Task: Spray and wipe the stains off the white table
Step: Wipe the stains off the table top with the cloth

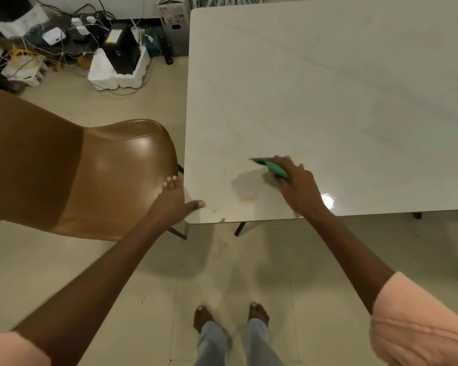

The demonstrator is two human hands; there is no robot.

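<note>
Wiping stage judged, no spray bottle seen. A green cloth (pixel 271 167) is pressed flat onto the white bench (pixel 328 88) under the right hand (pixel 294 186), fingers spread over it, so the right grip is holding the cloth down against the top. Part of the cloth sticks out on the far-left side of the hand; its long axis runs from far-left to near-right.

The brown stains (pixel 246 200) are seen at the near-left corner of the bench, near and left of the cloth, with small drips (pixel 222 220) right at the near edge. The right hand is the working hand; a pull of the cloth toward the near-left is judged to be needed next.

The left hand (pixel 173 200) is rested at the bench corner, thumb on the top, fingers down over the left edge, holding nothing else; grip loosely closed on the edge.

The bench top is glossy, with a light glare near the right wrist. A brown chair (pixel 90 175) is set just left of the corner. Cream floor tiles (pixel 288 273) are marked with a faint brown smear under the corner. Cables and boxes (pixel 64 43) are piled far left.
</note>
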